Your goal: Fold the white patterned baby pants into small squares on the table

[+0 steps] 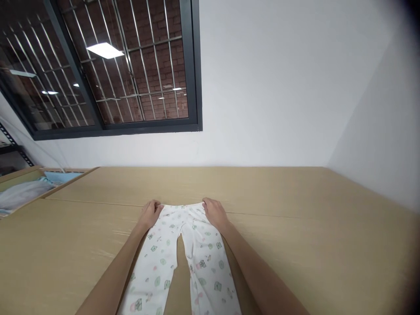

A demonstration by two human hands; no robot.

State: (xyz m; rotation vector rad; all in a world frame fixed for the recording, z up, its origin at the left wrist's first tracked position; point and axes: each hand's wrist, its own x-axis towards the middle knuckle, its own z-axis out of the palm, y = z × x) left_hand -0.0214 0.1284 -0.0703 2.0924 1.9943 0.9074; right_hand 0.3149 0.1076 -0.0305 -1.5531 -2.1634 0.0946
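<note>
White pants [205, 245] printed with small green and pink figures lie spread on the tan surface, waistband away from me and legs toward me. At the left end of the waistband, my left hand [152, 213] has its fingers closed on the edge. My right hand [215, 213] grips the opposite end, fingers curled over the fabric. Between the two hands the waistband runs nearly straight. The right leg of the pants shows some creases near the crotch, and both leg ends run out of view at the bottom.
The tan covered tabletop [278, 245] reaches to a white wall [262, 87]. A wooden-edged box [70, 180] with whitish and blue cloth inside stands at the left. Above it is a dark-framed window [151, 127] with metal bars. A black shelf frame [16, 146] shows at far left.
</note>
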